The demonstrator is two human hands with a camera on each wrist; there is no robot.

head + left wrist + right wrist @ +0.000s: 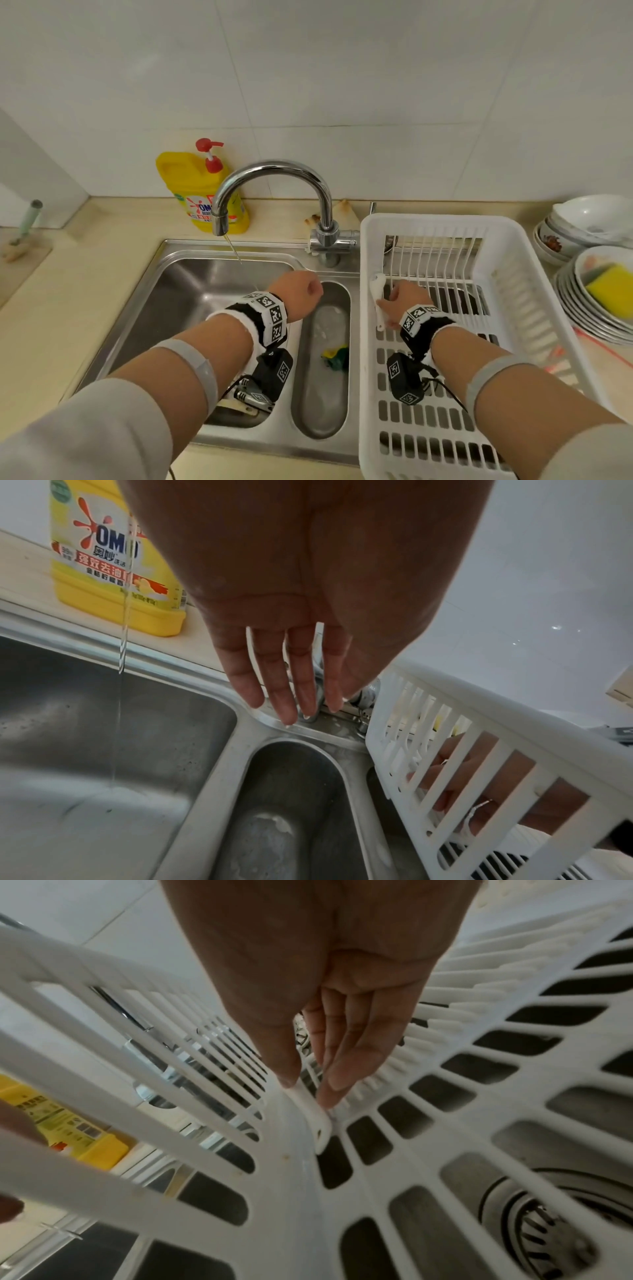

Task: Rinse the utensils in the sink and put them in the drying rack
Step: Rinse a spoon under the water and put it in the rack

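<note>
White plastic spoon [376, 301] lies inside the white slotted plastic drying rack [534, 284] against its left wall, at centre right of the head view, with the right hand [404, 299] pinching its handle between thumb and straightened fingers [346, 1069]; in the right wrist view the handle end [320, 1123] rests on the rack floor just beside the side wall. The left hand [298, 294] hangs above the stainless steel sink [191, 284] in the middle of the frame, its fingers [274, 680] straight, slightly spread and holding nothing, pointing toward the ridge between the large basin and the narrow middle basin [322, 377]. A thin stream of water [120, 669] falls from the curved chrome tap [274, 178] into the large basin, left of that hand. A yellow dish soap bottle with a red pump [202, 192] stands on the beige surface [68, 281] behind the sink, upper left of centre. Stacked white bowls [589, 219] and plates with a yellow sponge [613, 291] sit at the right edge, beside the rack
</note>
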